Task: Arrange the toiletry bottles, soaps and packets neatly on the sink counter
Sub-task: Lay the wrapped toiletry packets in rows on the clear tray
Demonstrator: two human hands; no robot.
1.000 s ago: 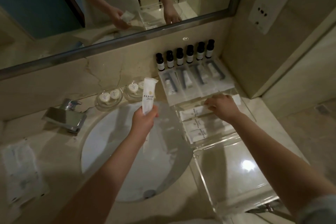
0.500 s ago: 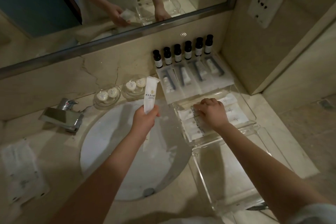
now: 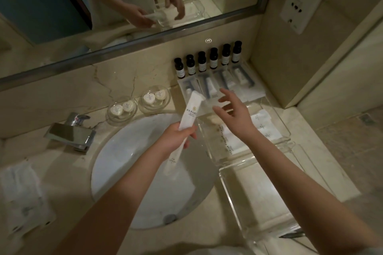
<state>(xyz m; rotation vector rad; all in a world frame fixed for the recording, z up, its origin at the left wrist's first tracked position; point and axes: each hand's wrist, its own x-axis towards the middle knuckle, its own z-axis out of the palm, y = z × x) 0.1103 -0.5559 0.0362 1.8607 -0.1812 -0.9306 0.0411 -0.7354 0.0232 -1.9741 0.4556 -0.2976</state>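
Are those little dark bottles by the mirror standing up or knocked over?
Standing up. All six dark bottles are upright in a row against the back wall, black caps on top, white labels facing out, none leaning or lying down.

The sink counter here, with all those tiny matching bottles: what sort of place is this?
Most likely a hotel bathroom. A row of six small dark bottles stands against the wall, wrapped round soaps sit in glass dishes beside the basin, and sealed white packets lie in a clear tray.
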